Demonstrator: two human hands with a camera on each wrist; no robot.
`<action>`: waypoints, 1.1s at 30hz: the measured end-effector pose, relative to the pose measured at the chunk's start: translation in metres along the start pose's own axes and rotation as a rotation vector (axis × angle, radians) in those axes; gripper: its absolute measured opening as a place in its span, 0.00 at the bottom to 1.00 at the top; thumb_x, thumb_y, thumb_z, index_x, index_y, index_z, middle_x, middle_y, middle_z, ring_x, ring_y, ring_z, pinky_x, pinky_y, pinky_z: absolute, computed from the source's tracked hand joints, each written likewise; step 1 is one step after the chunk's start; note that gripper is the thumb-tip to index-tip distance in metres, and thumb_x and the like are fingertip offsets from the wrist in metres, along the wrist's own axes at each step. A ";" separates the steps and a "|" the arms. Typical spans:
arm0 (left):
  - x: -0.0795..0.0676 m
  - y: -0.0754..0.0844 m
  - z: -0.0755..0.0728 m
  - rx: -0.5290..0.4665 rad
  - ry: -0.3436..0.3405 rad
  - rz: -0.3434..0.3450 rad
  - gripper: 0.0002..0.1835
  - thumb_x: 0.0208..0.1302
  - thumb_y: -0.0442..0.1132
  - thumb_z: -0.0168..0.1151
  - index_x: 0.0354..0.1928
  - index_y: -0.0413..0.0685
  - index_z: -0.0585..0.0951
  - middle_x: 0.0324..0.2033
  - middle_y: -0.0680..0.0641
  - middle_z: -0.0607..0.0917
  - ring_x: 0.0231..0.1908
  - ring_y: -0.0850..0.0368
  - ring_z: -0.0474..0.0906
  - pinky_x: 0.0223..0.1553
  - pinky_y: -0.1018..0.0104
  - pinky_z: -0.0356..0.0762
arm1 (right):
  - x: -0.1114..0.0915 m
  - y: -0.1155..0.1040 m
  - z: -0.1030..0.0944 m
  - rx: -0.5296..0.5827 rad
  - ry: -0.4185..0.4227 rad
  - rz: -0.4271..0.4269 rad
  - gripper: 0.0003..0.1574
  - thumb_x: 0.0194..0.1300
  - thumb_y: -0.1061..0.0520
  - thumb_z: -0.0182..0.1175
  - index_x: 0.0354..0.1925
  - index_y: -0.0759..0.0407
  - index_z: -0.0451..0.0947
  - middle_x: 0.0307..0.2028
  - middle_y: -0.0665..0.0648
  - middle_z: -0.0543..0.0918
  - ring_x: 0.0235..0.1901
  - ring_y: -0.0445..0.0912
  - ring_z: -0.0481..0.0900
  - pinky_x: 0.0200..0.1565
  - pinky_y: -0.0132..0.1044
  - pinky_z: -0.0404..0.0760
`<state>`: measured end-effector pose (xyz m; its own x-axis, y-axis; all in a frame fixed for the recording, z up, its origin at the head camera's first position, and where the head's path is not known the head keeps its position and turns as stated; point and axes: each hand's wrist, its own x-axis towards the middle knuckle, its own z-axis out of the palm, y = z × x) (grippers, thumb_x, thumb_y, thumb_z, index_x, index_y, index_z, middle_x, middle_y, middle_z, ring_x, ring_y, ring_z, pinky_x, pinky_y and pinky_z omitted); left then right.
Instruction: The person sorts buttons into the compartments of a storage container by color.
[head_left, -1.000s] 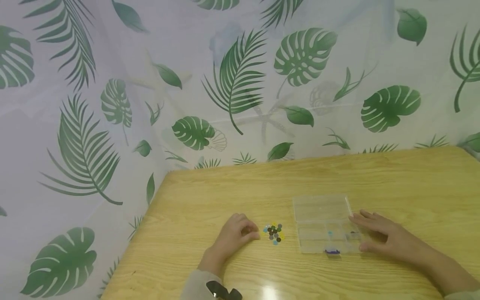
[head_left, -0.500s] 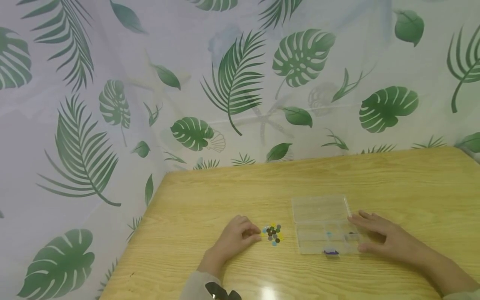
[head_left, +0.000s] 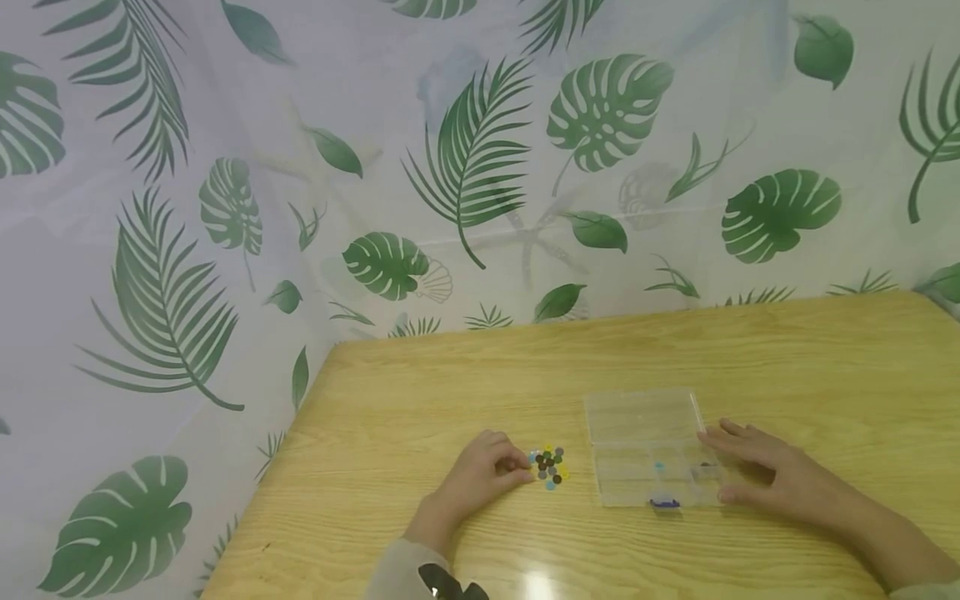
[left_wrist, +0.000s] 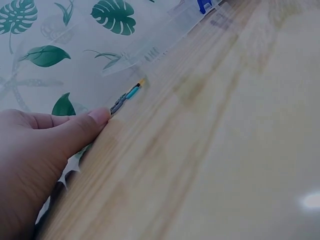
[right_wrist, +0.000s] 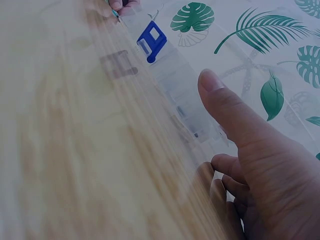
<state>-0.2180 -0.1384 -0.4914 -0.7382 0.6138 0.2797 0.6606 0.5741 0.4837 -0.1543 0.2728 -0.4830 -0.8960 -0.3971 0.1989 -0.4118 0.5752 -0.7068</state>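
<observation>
My left hand (head_left: 480, 475) is at the left edge of a small cluster of flat coloured discs (head_left: 549, 462), in black, grey, yellow, green and light blue. Its thumb and index tips lie close together, right at the nearest discs; the left wrist view shows the thumb tip overlapping them (left_wrist: 119, 105). To the right of the cluster, a clear plastic compartment box (head_left: 598, 483) lies with its lid (head_left: 641, 417) folded back. At the box's right end rests my right hand (head_left: 780, 475), fingers extended along its side and thumb spread by the front corner.
A blue latch (head_left: 664, 503) sticks out at the box's front. Inside lie a light-blue piece (head_left: 660, 466) and a dark piece (head_left: 705, 465). Behind the wooden table (head_left: 420, 383) hangs a leaf-patterned curtain (head_left: 300, 208), which also borders the left side.
My left hand has moved slightly right, bringing its fingertips up to the discs. The right hand and the box stay where they were.
</observation>
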 end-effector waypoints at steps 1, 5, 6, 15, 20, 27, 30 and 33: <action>0.000 0.000 0.000 0.010 0.003 0.007 0.09 0.58 0.49 0.66 0.36 0.54 0.82 0.28 0.61 0.75 0.32 0.69 0.64 0.35 0.79 0.67 | 0.000 0.000 0.000 -0.002 0.000 0.000 0.40 0.57 0.54 0.67 0.66 0.47 0.66 0.66 0.73 0.61 0.61 0.81 0.50 0.51 0.78 0.48; 0.000 -0.001 0.002 0.075 0.026 0.057 0.08 0.58 0.49 0.65 0.35 0.55 0.82 0.28 0.61 0.75 0.31 0.69 0.64 0.35 0.79 0.67 | 0.000 0.000 -0.001 0.015 -0.006 -0.003 0.40 0.57 0.54 0.67 0.67 0.48 0.66 0.66 0.73 0.61 0.61 0.80 0.49 0.52 0.78 0.48; 0.000 -0.001 0.002 0.090 0.030 0.066 0.08 0.58 0.49 0.65 0.35 0.54 0.82 0.27 0.60 0.75 0.31 0.68 0.64 0.35 0.79 0.66 | 0.000 0.000 -0.001 0.017 -0.007 -0.003 0.40 0.57 0.54 0.67 0.67 0.48 0.66 0.66 0.73 0.61 0.61 0.80 0.49 0.52 0.78 0.48; 0.000 0.000 0.002 0.165 0.035 0.090 0.08 0.58 0.48 0.66 0.34 0.53 0.82 0.27 0.59 0.75 0.30 0.67 0.64 0.35 0.78 0.65 | 0.000 0.000 -0.001 0.024 -0.013 -0.003 0.40 0.57 0.55 0.67 0.67 0.47 0.66 0.66 0.73 0.60 0.62 0.80 0.49 0.51 0.78 0.48; -0.001 0.001 0.001 0.148 0.038 0.078 0.08 0.58 0.48 0.66 0.34 0.53 0.82 0.26 0.59 0.75 0.30 0.67 0.64 0.35 0.78 0.65 | 0.000 0.000 0.000 0.017 -0.005 -0.010 0.40 0.57 0.55 0.67 0.67 0.48 0.66 0.66 0.74 0.60 0.61 0.81 0.49 0.51 0.78 0.48; -0.002 0.003 -0.003 0.051 0.050 -0.008 0.08 0.60 0.49 0.64 0.35 0.55 0.82 0.28 0.60 0.75 0.32 0.68 0.65 0.36 0.77 0.68 | 0.000 -0.001 0.001 0.025 -0.018 0.008 0.40 0.58 0.54 0.66 0.67 0.47 0.65 0.67 0.73 0.59 0.61 0.81 0.48 0.51 0.78 0.47; 0.000 0.002 -0.005 0.030 0.085 -0.021 0.07 0.60 0.47 0.64 0.35 0.55 0.82 0.29 0.60 0.76 0.33 0.67 0.66 0.36 0.76 0.69 | 0.000 -0.001 0.000 0.025 -0.019 0.012 0.40 0.58 0.54 0.66 0.67 0.47 0.65 0.67 0.73 0.59 0.61 0.81 0.48 0.51 0.78 0.47; 0.002 0.000 -0.006 0.055 0.119 0.021 0.05 0.61 0.45 0.64 0.35 0.53 0.81 0.30 0.58 0.78 0.34 0.66 0.67 0.37 0.74 0.70 | 0.000 -0.001 -0.001 0.027 -0.020 0.013 0.41 0.58 0.55 0.66 0.68 0.47 0.64 0.67 0.73 0.59 0.62 0.81 0.48 0.52 0.78 0.47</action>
<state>-0.2199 -0.1407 -0.4856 -0.7330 0.5593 0.3873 0.6802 0.5924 0.4318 -0.1538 0.2727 -0.4819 -0.8978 -0.4038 0.1758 -0.3948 0.5610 -0.7276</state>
